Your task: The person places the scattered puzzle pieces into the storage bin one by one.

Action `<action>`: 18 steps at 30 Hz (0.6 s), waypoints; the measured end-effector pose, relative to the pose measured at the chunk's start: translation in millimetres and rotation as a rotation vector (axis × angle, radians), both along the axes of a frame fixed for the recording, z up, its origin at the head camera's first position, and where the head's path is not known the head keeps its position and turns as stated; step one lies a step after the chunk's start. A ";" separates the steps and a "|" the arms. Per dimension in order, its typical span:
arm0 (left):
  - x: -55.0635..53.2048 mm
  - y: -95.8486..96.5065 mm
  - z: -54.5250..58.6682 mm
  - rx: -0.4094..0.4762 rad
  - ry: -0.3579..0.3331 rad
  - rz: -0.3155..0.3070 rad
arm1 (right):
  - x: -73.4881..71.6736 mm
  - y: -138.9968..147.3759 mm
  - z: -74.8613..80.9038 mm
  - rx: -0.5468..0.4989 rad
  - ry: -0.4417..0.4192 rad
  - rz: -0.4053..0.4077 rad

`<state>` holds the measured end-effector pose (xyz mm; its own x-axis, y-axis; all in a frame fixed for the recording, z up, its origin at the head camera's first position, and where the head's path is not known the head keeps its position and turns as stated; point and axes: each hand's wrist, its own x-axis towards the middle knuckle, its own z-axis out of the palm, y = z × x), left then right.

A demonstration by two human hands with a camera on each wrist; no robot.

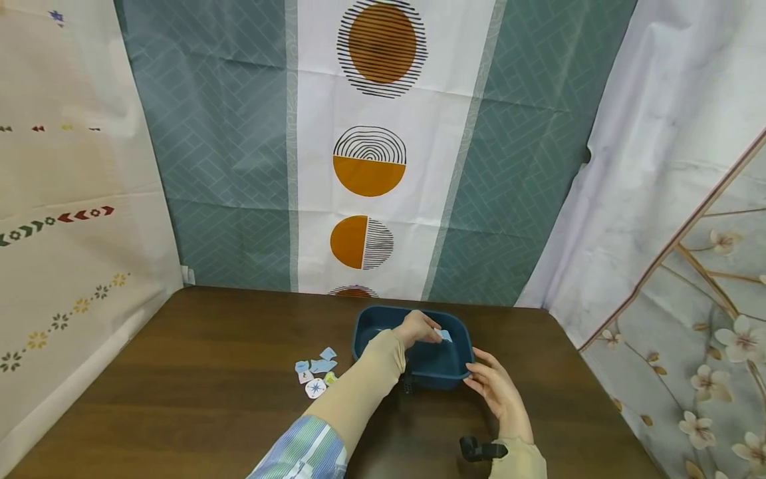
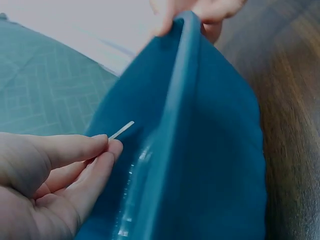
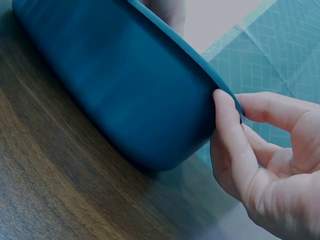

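My left hand (image 1: 417, 327) is over the dark blue plastic bin (image 1: 439, 381), pinching a small light-blue flat piece (image 1: 443, 335) between thumb and fingers. From the left wrist view the flat piece (image 2: 121, 130) appears edge-on as a thin pale strip, apart from the bin wall. At the bin's right side, my right hand (image 1: 493, 387) grips the rim with thumb and fingers on either side of it, as the right wrist view also shows with the hand (image 3: 270, 150). Part of the bin's inside is hidden behind my left hand and forearm.
Left of the bin, several small flat cut-out pieces lie on the brown wooden table (image 1: 227, 386): light-blue ones (image 1: 323, 365), a white one with a compass star (image 1: 315, 388) and a yellow one (image 1: 330, 378). Patterned curtains (image 1: 239, 166) hang behind and at both sides.
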<state>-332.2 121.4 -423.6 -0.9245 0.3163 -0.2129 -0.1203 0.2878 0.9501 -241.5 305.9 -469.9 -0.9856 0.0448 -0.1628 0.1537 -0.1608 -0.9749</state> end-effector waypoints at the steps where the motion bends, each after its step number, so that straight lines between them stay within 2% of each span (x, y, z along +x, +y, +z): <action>1: -1.0 1.7 -1.0 -0.002 -0.006 0.006 | -0.2 0.4 -0.2 0.001 0.000 0.002; 8: -7.7 8.1 -12.4 -0.014 -0.053 0.046 | -0.5 0.0 0.7 -0.006 -0.003 0.008; 12: -10.6 8.7 -20.1 -0.010 -0.074 0.044 | -0.2 -0.1 2.2 -0.014 -0.004 0.006; 18: -9.5 9.7 -23.2 0.011 -0.070 0.034 | 0.4 0.5 1.8 -0.016 -0.005 0.003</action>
